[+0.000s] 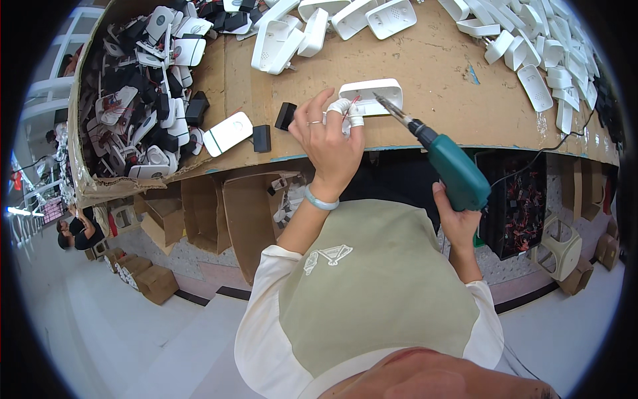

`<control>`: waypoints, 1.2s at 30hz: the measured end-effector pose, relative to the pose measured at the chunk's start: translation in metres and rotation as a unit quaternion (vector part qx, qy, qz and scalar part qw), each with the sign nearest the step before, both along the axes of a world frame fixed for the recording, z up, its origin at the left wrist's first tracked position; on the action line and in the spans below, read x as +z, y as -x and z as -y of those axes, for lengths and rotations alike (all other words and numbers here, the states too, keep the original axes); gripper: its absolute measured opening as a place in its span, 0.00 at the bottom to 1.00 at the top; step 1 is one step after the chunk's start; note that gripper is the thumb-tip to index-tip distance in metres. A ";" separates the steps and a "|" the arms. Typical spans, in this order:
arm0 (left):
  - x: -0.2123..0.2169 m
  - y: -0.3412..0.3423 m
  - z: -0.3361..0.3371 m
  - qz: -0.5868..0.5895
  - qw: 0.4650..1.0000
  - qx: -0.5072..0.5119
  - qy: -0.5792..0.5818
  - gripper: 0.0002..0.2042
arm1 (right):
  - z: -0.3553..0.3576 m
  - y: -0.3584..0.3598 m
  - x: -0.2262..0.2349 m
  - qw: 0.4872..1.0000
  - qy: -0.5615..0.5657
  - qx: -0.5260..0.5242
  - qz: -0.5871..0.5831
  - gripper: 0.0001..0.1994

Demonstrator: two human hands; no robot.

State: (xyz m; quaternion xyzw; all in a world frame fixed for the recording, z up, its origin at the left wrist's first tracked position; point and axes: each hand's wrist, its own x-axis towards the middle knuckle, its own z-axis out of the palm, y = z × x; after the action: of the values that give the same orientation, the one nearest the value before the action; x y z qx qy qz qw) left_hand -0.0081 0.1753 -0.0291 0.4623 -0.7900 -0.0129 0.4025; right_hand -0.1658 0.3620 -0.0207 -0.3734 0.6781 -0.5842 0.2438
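Note:
My right hand [458,223] is wrapped around the grip of a green corded soldering gun [458,169]. Its metal tip points left and reaches over an oblong white plastic shell [391,88] that lies open side up at the front of the table. At the shell's left end is my left hand [329,136], with white wrapping on its fingertips. Those fingers are closed in a pinch on a thin red wire [354,102]; exactly where the wire ends cannot be made out. Left of this hand lie two small black blocks [262,138] and a white oblong device [228,133].
A cardboard box [81,149] heaped with white and black parts fills the table's left side. Several white plug-ended shells [392,18] lie at the back, and more are piled [545,53] at right. The gun's cord [541,151] trails right. A black crate [515,213] stands below the edge.

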 end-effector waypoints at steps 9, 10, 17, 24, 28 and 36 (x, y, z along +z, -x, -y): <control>-0.009 0.002 0.007 0.020 1.000 0.013 0.005 0.08 | 0.028 -0.005 -0.005 0.995 -0.029 0.071 -0.070 0.11; -0.011 0.003 0.007 0.012 1.000 0.010 0.010 0.08 | 0.029 -0.005 -0.004 0.993 -0.021 0.077 -0.082 0.11; -0.014 0.003 0.007 0.016 1.000 0.014 0.012 0.07 | 0.032 -0.005 -0.004 0.994 -0.025 0.075 -0.076 0.11; -0.014 0.002 0.006 0.019 1.000 0.014 0.009 0.07 | 0.032 -0.006 -0.004 0.992 -0.033 0.077 -0.095 0.11; -0.012 0.003 0.007 0.020 0.999 0.022 0.011 0.08 | 0.033 -0.004 -0.004 0.992 -0.040 0.082 -0.091 0.11; -0.012 0.004 0.009 0.020 0.999 0.022 0.014 0.08 | 0.038 -0.004 0.002 0.991 -0.017 0.083 -0.100 0.13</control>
State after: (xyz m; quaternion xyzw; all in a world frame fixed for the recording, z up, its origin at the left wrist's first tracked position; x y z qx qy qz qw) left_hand -0.0119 0.1666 -0.0414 0.4740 -0.7877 0.0165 0.3932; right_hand -0.1620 0.3244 -0.0186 -0.4804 0.6756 -0.5104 0.2287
